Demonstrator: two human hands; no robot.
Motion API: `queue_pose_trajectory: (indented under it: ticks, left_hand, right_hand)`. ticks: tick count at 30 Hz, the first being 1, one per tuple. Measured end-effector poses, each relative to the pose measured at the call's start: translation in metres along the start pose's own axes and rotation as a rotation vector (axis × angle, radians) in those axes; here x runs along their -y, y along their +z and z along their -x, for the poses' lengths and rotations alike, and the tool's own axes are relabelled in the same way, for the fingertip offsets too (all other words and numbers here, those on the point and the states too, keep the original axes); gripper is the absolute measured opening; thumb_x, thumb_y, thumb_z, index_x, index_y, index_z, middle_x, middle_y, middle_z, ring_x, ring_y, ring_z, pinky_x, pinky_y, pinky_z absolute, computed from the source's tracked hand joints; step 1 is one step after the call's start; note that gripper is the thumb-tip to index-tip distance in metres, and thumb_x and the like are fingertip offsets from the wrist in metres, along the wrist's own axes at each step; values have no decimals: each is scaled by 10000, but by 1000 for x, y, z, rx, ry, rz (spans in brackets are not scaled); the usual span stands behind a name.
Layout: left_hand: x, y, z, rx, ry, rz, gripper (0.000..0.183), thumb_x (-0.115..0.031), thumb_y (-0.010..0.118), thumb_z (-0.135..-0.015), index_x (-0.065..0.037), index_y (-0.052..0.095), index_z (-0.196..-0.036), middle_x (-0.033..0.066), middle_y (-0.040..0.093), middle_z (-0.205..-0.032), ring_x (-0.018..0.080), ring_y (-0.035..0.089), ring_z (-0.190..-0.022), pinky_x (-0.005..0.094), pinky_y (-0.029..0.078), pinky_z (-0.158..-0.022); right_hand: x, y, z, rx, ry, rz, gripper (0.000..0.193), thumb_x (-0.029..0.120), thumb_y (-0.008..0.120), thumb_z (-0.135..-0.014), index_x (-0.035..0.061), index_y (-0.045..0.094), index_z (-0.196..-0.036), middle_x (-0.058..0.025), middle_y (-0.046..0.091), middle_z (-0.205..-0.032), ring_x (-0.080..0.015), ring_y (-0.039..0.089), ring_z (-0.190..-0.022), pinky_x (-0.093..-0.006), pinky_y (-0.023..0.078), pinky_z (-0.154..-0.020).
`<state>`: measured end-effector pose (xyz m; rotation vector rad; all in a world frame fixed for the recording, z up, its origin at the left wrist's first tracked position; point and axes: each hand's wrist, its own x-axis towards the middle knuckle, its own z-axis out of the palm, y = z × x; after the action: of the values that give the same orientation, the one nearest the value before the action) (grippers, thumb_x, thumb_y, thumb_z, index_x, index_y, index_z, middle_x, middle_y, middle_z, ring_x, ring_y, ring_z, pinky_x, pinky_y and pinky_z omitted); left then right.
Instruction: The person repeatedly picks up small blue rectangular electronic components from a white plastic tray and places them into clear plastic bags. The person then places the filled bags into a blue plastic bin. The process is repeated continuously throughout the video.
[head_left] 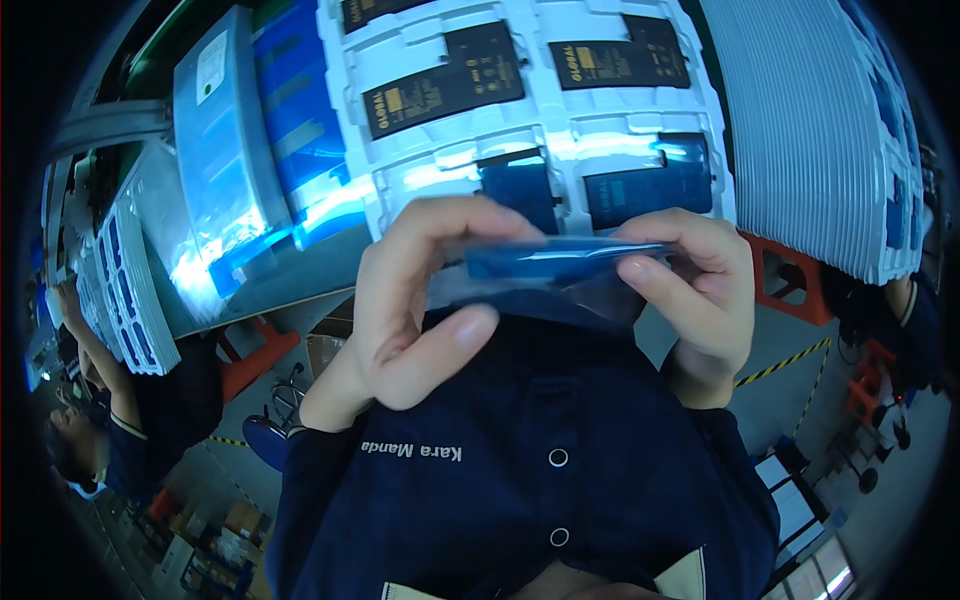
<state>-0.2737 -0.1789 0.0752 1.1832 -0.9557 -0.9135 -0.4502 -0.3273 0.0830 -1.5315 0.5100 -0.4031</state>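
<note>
In front of my chest, a flat, glossy blue piece (560, 262) with clear plastic film (600, 300) below it spans the space between my hands. My right hand (700, 285) pinches its right end between thumb and fingers. At the left end is my left hand (410, 300), its thumb well apart from its curled fingers. Those fingertips reach the piece's upper edge, and blur hides whether they touch it. Just beyond my hands, a white moulded tray (545, 95) holds several flat black batteries (450, 85) with gold print in its pockets. Bluish batteries (648, 190) lie in its nearest row.
A tall stack of white trays (810, 130) stands at the right. Left of the tray lie blue sheets (305, 120) and a clear plastic-wrapped pack (225, 150). Orange stools (790, 280) stand below the table. A co-worker (130, 400) is at the left, another (905, 320) at the right.
</note>
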Motion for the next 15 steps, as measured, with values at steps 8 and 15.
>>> queue_pose_trajectory:
  ticks: [8, 15]
  left_hand:
    - [-15, -26, 22, -262, -129, -352, 279, 21, 705, -768, 2, 520, -976, 52, 573, -870, 99, 565, -787, 224, 453, -702]
    - [-29, -71, 37, -286, -102, -542, 298, 66, 656, -761, 10, 576, -1043, 90, 623, -929, 141, 634, -845, 238, 520, -627]
  right_hand:
    - [7, 49, -27, 73, 54, -176, 271, -41, 658, -787, -55, 629, -1056, -104, 672, -920, -108, 614, -825, -221, 473, -750]
    - [-2, 75, -55, -22, -324, 114, 180, 68, 654, -801, -45, 675, -940, -145, 625, -1082, -195, 568, -997, -310, 413, -877]
